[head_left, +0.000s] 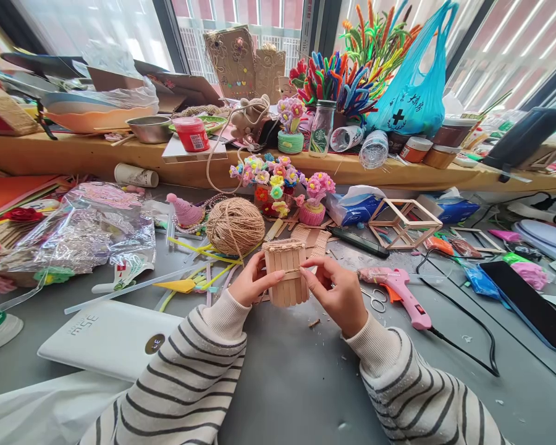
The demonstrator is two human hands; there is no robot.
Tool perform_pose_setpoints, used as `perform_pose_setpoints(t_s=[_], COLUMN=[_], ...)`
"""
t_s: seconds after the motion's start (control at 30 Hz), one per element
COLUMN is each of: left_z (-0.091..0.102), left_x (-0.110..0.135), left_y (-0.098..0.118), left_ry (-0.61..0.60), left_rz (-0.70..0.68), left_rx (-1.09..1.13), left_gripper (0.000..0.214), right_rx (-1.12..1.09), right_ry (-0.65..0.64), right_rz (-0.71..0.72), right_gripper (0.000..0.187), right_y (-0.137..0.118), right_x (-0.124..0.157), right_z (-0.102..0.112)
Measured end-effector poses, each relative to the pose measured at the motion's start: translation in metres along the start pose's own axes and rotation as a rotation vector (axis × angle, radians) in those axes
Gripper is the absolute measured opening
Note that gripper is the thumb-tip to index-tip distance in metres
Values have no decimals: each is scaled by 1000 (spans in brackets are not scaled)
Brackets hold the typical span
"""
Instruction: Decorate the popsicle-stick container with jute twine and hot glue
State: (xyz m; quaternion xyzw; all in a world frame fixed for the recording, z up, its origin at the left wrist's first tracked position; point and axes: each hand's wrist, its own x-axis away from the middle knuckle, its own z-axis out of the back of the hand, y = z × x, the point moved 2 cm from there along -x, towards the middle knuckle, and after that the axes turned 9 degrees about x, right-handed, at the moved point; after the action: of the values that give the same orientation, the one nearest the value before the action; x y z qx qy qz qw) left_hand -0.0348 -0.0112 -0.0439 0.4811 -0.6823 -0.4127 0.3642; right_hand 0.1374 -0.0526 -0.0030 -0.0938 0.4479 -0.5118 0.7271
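Observation:
My left hand and my right hand both grip a small container made of upright wooden craft sticks, held just above the grey table. Twine is wound round its top rim. My left fingers curl round its left side and my right thumb and fingers pinch its right side. A ball of jute twine lies just behind the container, with a strand running up to the shelf.
A pink glue gun with black cable and small scissors lie to the right. A white power bank sits at front left, a dark tablet at right. Pipe-cleaner flower pots, a wooden stick frame and crinkled cellophane crowd the back.

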Motion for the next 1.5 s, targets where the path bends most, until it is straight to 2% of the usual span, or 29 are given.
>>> perform_pose_setpoints(t_s=[0.23,0.5,0.7,1.13,1.5], left_z=[1,-12,-12,-7,-5], left_x=[1,2,4,3,0], left_y=[0,9,9,5,3], left_ry=[2,67,40,-26,9], left_rz=[-4,-3,7,-4,-4], left_rx=[-25,-36,-42,-136,-90], left_gripper=[58,67,66,67,68], right_rx=[19,-16,-47,10,23], right_ry=[-29,-122,-140,-110,-103], right_rz=[16,34,7,-36,-38], right_gripper=[16,13,13,19,18], right_y=[2,4,4,6,6], right_x=[1,-3,-3,-3,-3], right_z=[-4,-2,-2,-1,-1])
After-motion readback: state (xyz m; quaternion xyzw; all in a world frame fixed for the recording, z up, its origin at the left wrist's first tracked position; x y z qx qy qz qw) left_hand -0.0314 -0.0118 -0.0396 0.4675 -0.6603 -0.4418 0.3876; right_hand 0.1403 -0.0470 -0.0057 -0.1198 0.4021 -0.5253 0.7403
